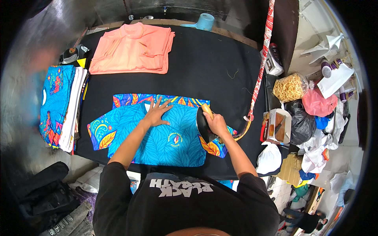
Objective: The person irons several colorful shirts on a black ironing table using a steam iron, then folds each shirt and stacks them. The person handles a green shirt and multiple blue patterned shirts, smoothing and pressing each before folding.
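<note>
A blue leaf-patterned shirt [165,147] with bright floral sleeves lies spread on the black-covered table [200,79] before me. My left hand [156,114] rests flat near its collar, fingers spread. In my right hand [217,125] is the wooden handle of a clothes iron [202,126], which sits over the shirt's right shoulder and sleeve. From the iron's rear a cord [245,129] runs up into a red-and-white wrapped cable [261,76]. Part of the shirt, a floral band, shows beyond the collar. The iron's soleplate is hidden.
Folded peach shirts [130,53] are stacked at the far left, and folded blue and white garments [57,100] at the left edge. A light blue dipper [205,22] stands at the back. Along the right are a food box [277,125], bagged snacks [291,87] and plastic bags [268,157].
</note>
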`<state>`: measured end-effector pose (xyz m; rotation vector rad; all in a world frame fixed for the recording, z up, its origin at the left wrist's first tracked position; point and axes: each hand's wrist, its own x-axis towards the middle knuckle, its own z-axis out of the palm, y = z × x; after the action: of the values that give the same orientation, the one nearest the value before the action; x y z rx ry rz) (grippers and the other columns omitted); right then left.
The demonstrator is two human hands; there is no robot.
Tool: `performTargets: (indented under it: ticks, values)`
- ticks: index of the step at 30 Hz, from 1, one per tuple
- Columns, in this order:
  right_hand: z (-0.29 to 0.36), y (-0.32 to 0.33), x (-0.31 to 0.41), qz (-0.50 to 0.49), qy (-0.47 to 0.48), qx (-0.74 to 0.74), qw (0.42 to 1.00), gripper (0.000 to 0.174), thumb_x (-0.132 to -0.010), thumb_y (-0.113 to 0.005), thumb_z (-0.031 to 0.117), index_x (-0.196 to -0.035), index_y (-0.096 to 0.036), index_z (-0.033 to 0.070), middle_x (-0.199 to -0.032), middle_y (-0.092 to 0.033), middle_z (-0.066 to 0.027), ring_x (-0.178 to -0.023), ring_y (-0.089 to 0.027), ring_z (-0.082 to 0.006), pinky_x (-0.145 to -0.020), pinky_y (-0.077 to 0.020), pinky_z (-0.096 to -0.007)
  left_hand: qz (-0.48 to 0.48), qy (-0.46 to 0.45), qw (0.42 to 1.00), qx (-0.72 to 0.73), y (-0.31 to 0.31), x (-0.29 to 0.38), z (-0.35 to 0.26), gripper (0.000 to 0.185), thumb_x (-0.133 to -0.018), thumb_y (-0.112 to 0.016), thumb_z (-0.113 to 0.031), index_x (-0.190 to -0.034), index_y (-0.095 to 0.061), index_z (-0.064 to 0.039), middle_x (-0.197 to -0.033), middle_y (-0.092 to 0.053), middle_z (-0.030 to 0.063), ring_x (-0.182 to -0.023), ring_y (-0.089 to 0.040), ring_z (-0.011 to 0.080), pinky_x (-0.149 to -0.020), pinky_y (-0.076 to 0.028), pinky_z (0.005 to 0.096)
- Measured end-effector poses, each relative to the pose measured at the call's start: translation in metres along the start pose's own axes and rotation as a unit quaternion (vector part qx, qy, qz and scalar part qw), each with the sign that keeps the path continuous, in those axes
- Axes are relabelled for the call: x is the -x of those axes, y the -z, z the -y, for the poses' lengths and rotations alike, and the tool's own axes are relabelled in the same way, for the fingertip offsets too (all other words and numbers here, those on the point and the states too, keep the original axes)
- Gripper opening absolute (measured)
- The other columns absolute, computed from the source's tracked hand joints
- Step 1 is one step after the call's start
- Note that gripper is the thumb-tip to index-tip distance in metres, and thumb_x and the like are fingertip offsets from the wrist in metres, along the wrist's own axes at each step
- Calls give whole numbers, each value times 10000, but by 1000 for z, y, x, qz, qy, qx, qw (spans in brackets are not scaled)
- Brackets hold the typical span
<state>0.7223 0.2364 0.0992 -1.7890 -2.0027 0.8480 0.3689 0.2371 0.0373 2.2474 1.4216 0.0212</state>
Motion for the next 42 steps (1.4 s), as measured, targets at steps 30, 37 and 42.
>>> performTargets:
  ticks: [30,37,42]
  values:
    - [-68,83,91,-64,-198,-43,977,571,-1027,-621,511,-960,-757,-40,-644,-629,-203,-618,-625,-195,-645,-502,-435,-205,28,977,46,-24,60,-46,834,-762,-902,-234,-1517,-555,-158,-1739,-203,174,-1610,-104,433,-1266,-125,647]
    - [9,48,89,72,-66,-103,990,586,-976,-680,554,-930,-733,-28,-702,-681,-178,-627,-678,-300,-629,-513,-459,-366,201,906,69,-83,210,-13,609,-897,-750,-248,-1457,-589,-73,-1680,-325,218,-1557,-251,458,-1248,-185,614]
    - [89,-41,75,151,135,21,979,534,-982,-671,542,-924,-721,14,-786,-712,-215,-754,-693,-437,-675,-525,-508,-365,342,865,-52,-92,267,31,501,-928,-684,-214,-1401,-623,-60,-1641,-399,189,-1538,-304,421,-1246,-184,593]
